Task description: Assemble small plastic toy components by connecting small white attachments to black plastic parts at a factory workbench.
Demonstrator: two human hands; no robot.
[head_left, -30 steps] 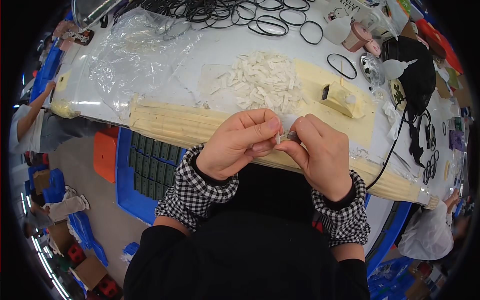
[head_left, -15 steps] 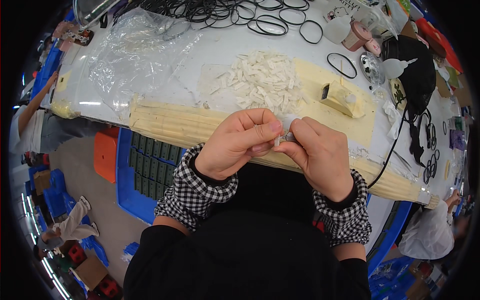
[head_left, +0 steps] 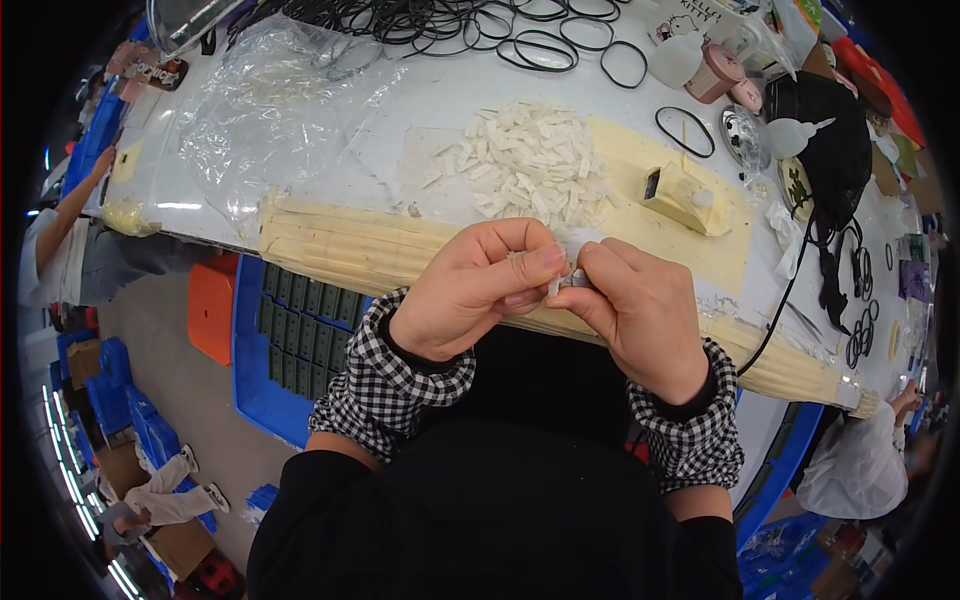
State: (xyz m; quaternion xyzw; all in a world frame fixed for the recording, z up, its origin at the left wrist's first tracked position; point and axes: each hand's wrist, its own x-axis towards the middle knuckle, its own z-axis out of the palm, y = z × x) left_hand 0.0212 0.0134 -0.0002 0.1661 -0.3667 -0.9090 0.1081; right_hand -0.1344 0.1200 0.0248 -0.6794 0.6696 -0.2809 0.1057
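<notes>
My left hand (head_left: 465, 285) and my right hand (head_left: 645, 315) meet at the table's near edge, thumbs and forefingers pinched close together. Between the fingertips shows a small white piece (head_left: 554, 286), at the tips of my left hand. My right thumb and forefinger grip a small greyish piece (head_left: 575, 279) right beside it; the fingers partly cover both, and I cannot tell whether they are joined. Just beyond my hands lies a heap of short white strips (head_left: 530, 155) on the white table (head_left: 385, 150).
Yellow tape or padding (head_left: 330, 240) covers the table's near edge. A tape-wrapped block (head_left: 685, 200) sits right of the heap, a transparent plastic bag (head_left: 270, 130) left. Black rubber loops (head_left: 540, 50) lie at the back. Below left are a blue crate (head_left: 265, 400) and an orange stool (head_left: 212, 310).
My right fingertips have shifted very slightly, and more of the greyish piece shows between them. My left hand stays nearly still. At far left, a person in the background has moved.
</notes>
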